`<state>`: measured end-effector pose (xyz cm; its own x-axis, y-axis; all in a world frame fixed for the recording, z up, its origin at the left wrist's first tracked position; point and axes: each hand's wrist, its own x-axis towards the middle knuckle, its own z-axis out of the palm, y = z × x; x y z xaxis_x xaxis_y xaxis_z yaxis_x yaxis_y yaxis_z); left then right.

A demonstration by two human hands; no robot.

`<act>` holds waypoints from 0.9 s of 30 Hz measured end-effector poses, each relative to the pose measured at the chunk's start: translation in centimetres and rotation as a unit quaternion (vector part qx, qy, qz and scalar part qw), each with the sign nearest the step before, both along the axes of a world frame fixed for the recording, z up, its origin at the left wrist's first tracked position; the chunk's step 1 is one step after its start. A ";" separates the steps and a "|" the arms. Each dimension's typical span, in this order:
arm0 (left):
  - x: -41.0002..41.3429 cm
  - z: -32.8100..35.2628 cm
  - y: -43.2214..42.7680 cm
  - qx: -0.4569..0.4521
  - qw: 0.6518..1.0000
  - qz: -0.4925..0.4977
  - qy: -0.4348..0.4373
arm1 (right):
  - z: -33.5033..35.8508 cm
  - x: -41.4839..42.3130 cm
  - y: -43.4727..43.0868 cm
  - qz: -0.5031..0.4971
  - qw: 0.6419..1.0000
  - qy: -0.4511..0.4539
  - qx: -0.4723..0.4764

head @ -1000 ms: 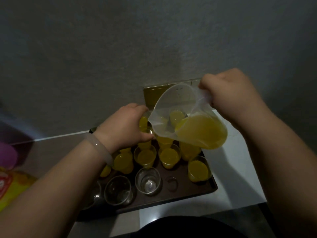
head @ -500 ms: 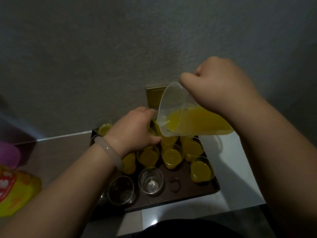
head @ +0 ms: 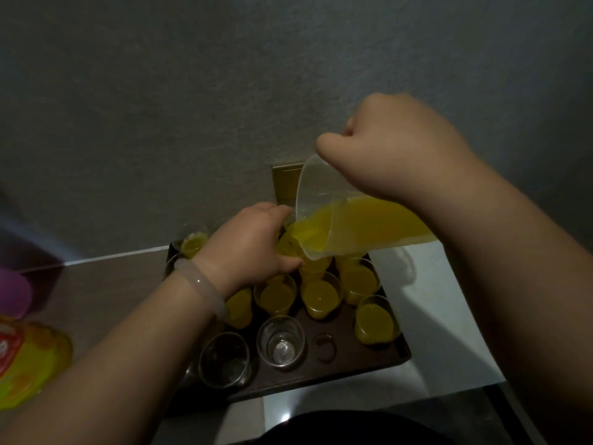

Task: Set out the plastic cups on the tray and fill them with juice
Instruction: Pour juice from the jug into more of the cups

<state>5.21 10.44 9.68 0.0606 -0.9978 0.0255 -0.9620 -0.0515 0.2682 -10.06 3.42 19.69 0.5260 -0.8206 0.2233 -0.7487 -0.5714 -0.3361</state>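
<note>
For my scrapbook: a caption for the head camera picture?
Over the tray, right hand tips a juice jug toward the cup left hand grips.

Dim, grainy. Brightest is the counter (head: pixel 442 332) right of the tray (head: pixel 353 364), with a small glare spot at its front edge. Corners darken; the left edge blurs.

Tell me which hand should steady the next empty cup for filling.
Left. The left hand holds a cup under the spout, near the empty cups; the right hand grips the jug.
</note>
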 end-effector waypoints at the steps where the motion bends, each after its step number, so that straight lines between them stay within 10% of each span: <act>1: 0.0 0.1 0.0 0.000 1.000 -0.001 0.001 | 0.1 0.1 0.0 0.001 1.000 0.002 -0.002; 27: 0.5 0.3 -0.1 0.004 1.000 0.000 -0.010 | 0.5 0.7 0.2 0.004 1.000 0.015 -0.009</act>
<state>5.67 10.36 9.95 0.0605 -0.9980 0.0184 -0.9670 -0.0540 0.2491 -9.36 3.59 20.22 0.5387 -0.8125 0.2229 -0.7537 -0.5830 -0.3033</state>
